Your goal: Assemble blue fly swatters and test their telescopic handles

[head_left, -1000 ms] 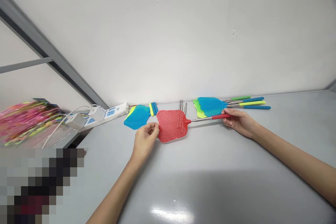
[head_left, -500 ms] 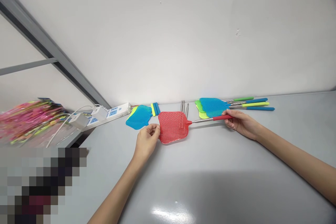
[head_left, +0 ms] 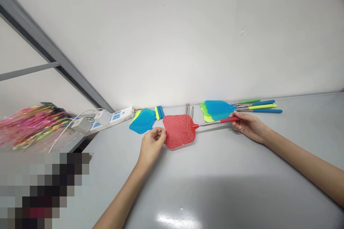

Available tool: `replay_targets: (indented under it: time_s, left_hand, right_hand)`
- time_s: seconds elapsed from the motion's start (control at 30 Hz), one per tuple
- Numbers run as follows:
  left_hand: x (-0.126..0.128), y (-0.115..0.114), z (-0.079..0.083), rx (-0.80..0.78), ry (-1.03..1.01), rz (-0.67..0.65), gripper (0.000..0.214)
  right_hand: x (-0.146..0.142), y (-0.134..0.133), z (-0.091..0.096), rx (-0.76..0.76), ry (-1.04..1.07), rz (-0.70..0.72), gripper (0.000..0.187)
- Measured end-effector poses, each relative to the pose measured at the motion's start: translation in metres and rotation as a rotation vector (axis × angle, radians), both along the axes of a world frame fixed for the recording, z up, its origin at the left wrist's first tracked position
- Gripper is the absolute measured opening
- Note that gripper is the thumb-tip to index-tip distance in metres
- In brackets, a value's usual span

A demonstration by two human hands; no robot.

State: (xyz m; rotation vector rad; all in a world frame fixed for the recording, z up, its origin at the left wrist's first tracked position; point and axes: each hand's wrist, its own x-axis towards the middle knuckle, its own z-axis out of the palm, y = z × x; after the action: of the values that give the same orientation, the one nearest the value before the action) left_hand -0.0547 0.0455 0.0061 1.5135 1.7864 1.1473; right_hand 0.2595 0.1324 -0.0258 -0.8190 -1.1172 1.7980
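Observation:
A red fly swatter point(head_left: 179, 132) with a perforated head, metal rod and red grip is held level above the grey table. My left hand point(head_left: 152, 143) pinches the left edge of its head. My right hand point(head_left: 248, 126) is closed on the red grip at the other end. Behind it to the right lies a stack of fly swatters point(head_left: 219, 109) in blue, green and yellow, their handles pointing right. Loose blue and yellow swatter heads point(head_left: 143, 121) lie beyond my left hand, with short blue and yellow grips point(head_left: 159, 112) beside them. Several metal rods point(head_left: 189, 110) stick out behind the red head.
A white power strip point(head_left: 118, 117) with plugged-in adapters and cables point(head_left: 80, 125) runs along the table's left side. Further left are pink items in clear plastic bags point(head_left: 32, 123). A white wall point(head_left: 177, 39) stands behind the grey table point(head_left: 215, 182). The lower left corner is pixelated.
The red fly swatter stays in both hands, shifted very slightly right in the picture. The whole view has moved a little; nothing has been let go or taken up.

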Motion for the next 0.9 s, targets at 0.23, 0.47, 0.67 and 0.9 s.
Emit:
replay_targets:
  time_s: [0.23, 0.47, 0.67, 0.9]
  left_hand:
    - [0.000, -0.001, 0.000, 0.027, -0.016, -0.022, 0.025]
    - [0.002, 0.001, 0.000, 0.038, -0.027, -0.060, 0.023]
    - [0.002, 0.001, -0.003, 0.063, -0.033, -0.085, 0.022]
    - [0.003, -0.002, 0.001, 0.058, -0.044, -0.161, 0.024]
  right_hand:
    - [-0.001, -0.002, 0.003, 0.011, -0.025, -0.013, 0.020]
    - [-0.002, -0.003, 0.005, 0.006, -0.026, -0.026, 0.020]
    - [-0.003, -0.003, 0.002, -0.004, 0.041, -0.083, 0.017]
    - [-0.014, -0.012, 0.004, -0.061, 0.036, -0.025, 0.014]
